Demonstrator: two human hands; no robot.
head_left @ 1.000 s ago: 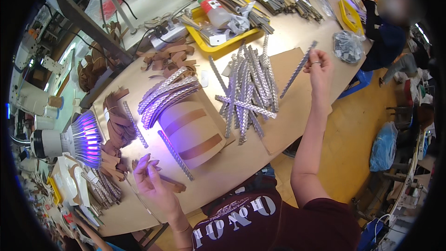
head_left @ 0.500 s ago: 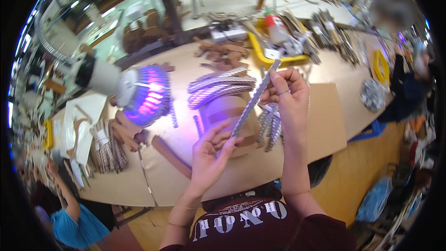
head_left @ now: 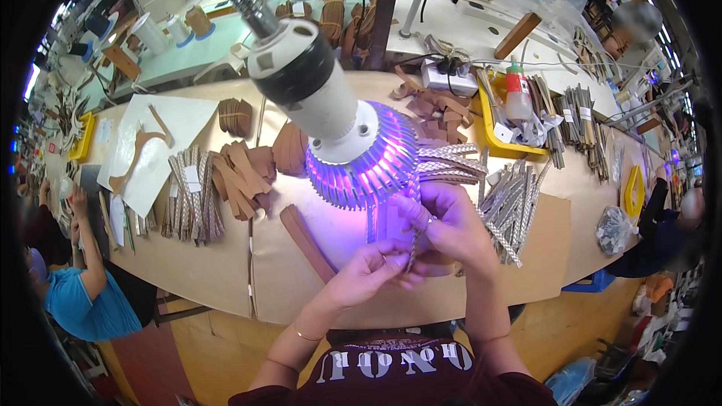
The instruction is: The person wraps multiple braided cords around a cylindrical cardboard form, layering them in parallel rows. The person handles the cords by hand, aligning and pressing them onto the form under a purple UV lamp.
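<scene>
A narrow braided strip (head_left: 414, 239) stands nearly upright between my two hands, beside a lamp (head_left: 365, 162) with a finned head that glows purple. The fingers of my left hand (head_left: 372, 272) pinch its lower end. My right hand (head_left: 455, 227) grips it higher up, close to the lamp's rim; the strip's top is partly lost in the purple glare. Behind the lamp, a pile of braided strips (head_left: 451, 162) pokes out to the right. More silvery braided strips (head_left: 515, 199) lie right of my right hand. A flat brown strip (head_left: 307, 242) rests left of my left hand.
Left on the table are a tied braided bundle (head_left: 194, 199), brown strips (head_left: 241, 180) and a white sheet (head_left: 154, 150). A yellow tray (head_left: 520, 150) with a red-labelled bottle (head_left: 518, 98) stands at the back right. A person in blue (head_left: 90, 297) works at far left.
The strip has come down from a raised slant to nearly upright beside the lamp, with both hands closer together on it. The view has shifted, so the lamp now appears nearer the middle.
</scene>
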